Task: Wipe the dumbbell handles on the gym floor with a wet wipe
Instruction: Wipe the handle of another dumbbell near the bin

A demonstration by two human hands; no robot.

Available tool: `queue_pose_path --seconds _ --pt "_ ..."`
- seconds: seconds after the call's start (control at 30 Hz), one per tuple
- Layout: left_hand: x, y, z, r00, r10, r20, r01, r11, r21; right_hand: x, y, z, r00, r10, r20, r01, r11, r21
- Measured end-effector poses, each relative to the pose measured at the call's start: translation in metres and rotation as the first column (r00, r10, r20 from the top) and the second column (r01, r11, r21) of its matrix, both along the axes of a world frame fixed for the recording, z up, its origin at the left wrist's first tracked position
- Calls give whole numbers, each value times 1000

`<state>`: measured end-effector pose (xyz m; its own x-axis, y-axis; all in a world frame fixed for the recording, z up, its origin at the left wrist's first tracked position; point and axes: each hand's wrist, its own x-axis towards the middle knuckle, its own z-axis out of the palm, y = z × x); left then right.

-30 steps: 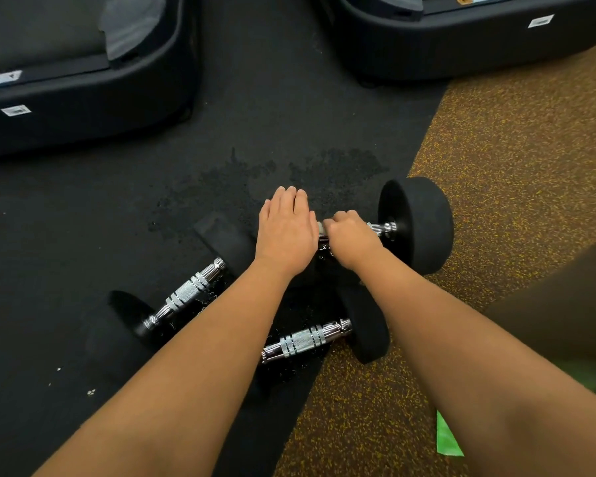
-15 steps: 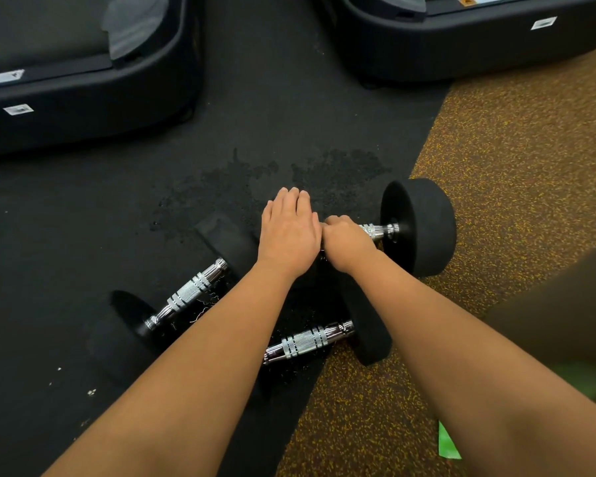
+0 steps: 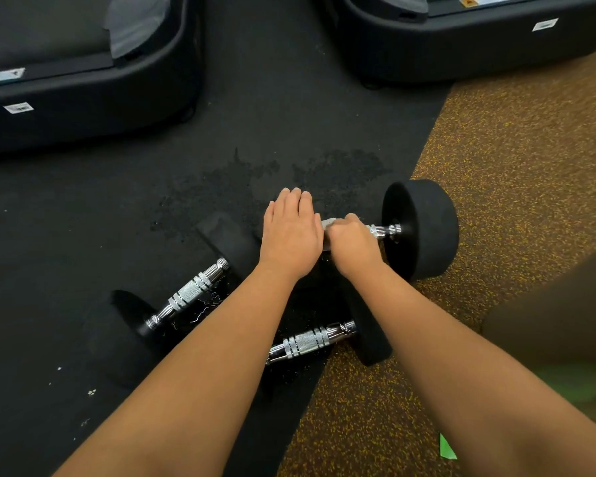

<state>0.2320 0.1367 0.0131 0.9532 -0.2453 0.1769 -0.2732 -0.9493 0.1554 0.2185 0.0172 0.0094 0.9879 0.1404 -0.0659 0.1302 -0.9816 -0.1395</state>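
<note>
Three black dumbbells with chrome handles lie on the gym floor. The far dumbbell (image 3: 424,228) lies crosswise; my right hand (image 3: 351,246) is closed around its handle (image 3: 386,231) with a pale wet wipe (image 3: 328,222) showing at the knuckles. My left hand (image 3: 291,232) rests flat, fingers together, on that dumbbell's left head, which it hides. A second dumbbell's handle (image 3: 190,290) lies to the left, and a third handle (image 3: 307,342) lies near, between my forearms.
Two black machine bases stand at the back left (image 3: 83,98) and back right (image 3: 461,46). Damp patches (image 3: 255,180) mark the black mat. Brown speckled flooring (image 3: 513,166) lies to the right. A green scrap (image 3: 447,448) lies by my right forearm.
My right hand slid a little left along the far handle, then back right, baring a bit of the wipe. My left hand has stayed in place.
</note>
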Motion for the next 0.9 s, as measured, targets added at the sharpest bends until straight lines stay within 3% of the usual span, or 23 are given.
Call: queue_pose_path --seconds 0.23,0.5,0.9 --pt "-1 0 1 1000 -5 1 5 1000 -4 -5 -13 -8 997 -66 26 65 998 10" --pt "-1 0 0 1000 6 -12 -6 1000 -15 -4 8 -13 995 -16 97 5 994 113" --pt "1 1 1 1000 -27 3 27 999 -19 -3 -10 0 987 2 160 6 999 -49"
